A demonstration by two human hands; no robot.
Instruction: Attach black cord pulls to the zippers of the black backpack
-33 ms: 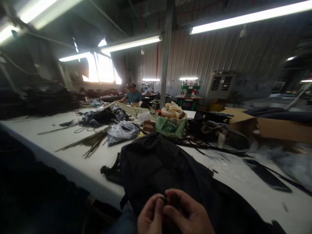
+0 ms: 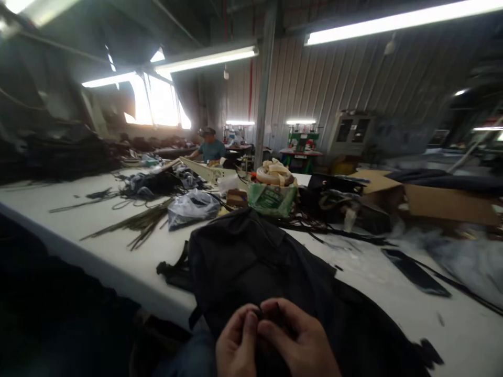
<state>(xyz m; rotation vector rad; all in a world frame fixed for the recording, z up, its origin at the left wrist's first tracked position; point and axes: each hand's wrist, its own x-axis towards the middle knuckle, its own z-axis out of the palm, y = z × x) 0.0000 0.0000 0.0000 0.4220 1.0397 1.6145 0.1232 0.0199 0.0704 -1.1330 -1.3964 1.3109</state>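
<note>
Apparently both hands, left hand [image 2: 236, 345] and right hand [image 2: 298, 343], pinch together a small dark part on the soft, limp black bag [image 2: 251, 262]; better to grip its edge.

Matt black cloth bag [image 2: 267, 262] – smooth white table [image 2: 98, 241], crinkled glossy plastic [image 2: 192, 207]

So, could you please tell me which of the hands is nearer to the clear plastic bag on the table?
Left. The left hand sits below the clear plastic bag, slightly to its right; the right hand lies farther right.
</note>
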